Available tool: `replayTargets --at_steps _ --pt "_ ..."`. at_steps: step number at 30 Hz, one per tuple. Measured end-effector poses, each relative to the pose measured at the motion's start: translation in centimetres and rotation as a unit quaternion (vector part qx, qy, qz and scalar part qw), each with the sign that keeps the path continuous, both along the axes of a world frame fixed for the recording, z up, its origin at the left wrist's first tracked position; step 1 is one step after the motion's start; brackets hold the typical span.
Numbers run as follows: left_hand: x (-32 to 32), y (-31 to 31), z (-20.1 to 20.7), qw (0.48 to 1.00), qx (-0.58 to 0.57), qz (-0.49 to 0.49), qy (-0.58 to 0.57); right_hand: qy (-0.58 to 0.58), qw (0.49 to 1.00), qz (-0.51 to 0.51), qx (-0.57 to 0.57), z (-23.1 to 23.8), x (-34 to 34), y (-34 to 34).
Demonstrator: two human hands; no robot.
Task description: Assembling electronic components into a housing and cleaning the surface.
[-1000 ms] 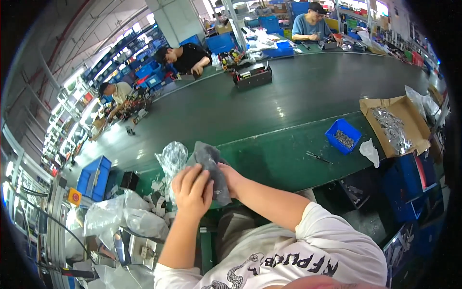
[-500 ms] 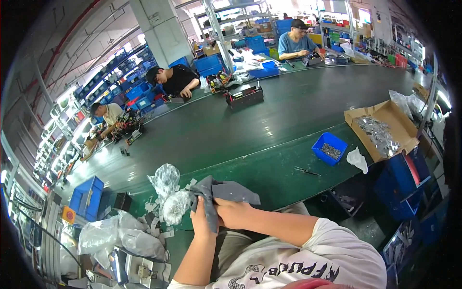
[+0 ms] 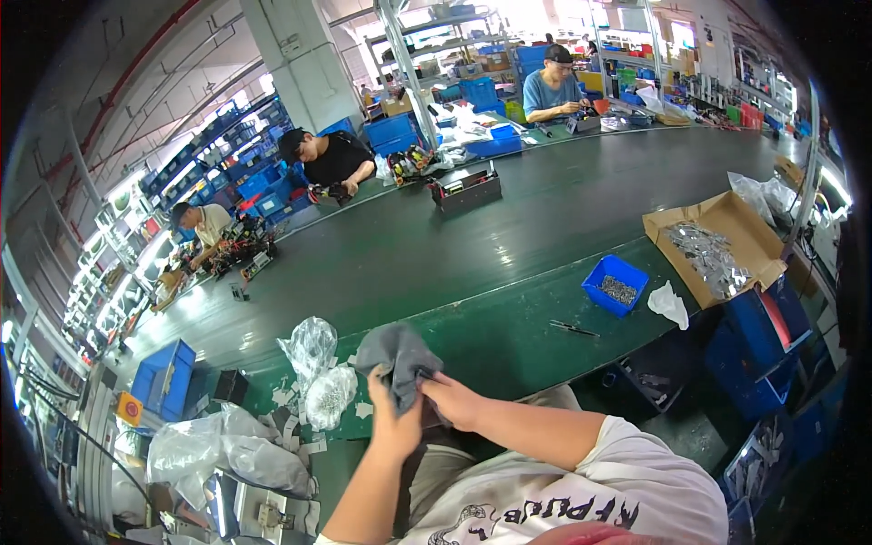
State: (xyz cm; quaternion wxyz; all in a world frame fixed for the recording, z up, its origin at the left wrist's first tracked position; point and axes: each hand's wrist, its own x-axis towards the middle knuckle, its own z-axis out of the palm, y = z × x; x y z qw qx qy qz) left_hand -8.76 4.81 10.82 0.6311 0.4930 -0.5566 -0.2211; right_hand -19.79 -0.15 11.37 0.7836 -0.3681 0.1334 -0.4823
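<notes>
A dark grey cloth (image 3: 397,352) is bunched up between my two hands, just over the near edge of the green table. My left hand (image 3: 392,420) grips its lower left side from below. From the right, my right hand (image 3: 452,400) pinches the cloth's edge, fingers closed. Whether anything is wrapped inside the folds, I cannot tell. Right beside the cloth, to its left, lie a clear plastic bag (image 3: 311,343) and a second clear bag with small pieces in it (image 3: 329,398). Scraps of pale paper are scattered around these bags.
A blue bin (image 3: 616,300) of small metal parts, a thin dark tool (image 3: 574,328) and a cardboard box (image 3: 763,272) of silvery pieces are on the right. A black tray-like unit (image 3: 468,193) rests on the long belt (image 3: 400,263). Several people work along its far side.
The grey cloth has gone from spread out toward the right to a bunched, rounded shape. My right hand has shifted slightly right and down; my left hand has moved slightly right.
</notes>
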Motion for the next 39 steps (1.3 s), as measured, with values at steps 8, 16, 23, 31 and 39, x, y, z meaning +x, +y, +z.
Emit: replayTargets --at_steps 8,16,23,31,39 --pt "-2.9 0.8 1.6 0.898 0.017 0.012 -0.439 0.191 0.972 -0.137 0.027 -2.8 -2.7 -4.0" --pt "-2.2 -0.9 -0.1 0.997 -0.024 -0.073 0.005 -0.022 0.999 -0.017 0.026 -2.4 -3.3 -1.5" --pt "-2.8 -0.9 0.7 0.908 0.004 0.053 -0.416 -0.139 0.987 0.06 0.054 -0.1 -3.5 -0.4" --pt "-1.5 -1.7 0.4 0.869 -0.177 0.112 -0.447 -0.081 0.974 0.03 0.207 -0.8 -4.5 -0.5" --pt "0.6 -1.1 0.4 0.811 -0.324 0.135 -0.468 -0.251 0.962 0.082 0.075 -0.4 -6.4 -1.6"
